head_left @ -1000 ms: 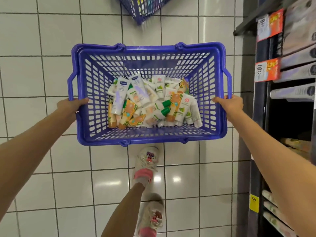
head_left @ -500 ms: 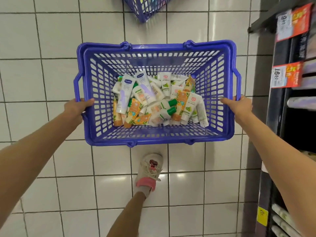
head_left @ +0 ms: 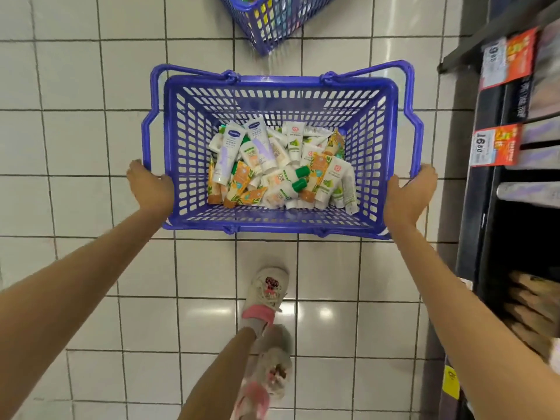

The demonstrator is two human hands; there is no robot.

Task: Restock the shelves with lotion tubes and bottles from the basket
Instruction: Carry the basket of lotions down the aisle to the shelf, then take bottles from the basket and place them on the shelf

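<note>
Basket (head_left: 278, 81): holds tubes (head_left: 278, 171).
Left hand (head_left: 150, 187): fingers straight, pressing left side.
Right hand (head_left: 407, 195): fingers straight, pressing right side.

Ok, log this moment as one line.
left hand: on basket left side | right hand: on right side | grip: unclear | lotion tubes: in basket | shelves: at right

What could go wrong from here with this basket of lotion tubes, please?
The left hand and right hand are at the side walls of the blue plastic mesh basket, not its handles, so it could slip. The loose pile of lotion tubes could shift. A second blue basket lies just ahead.
</note>
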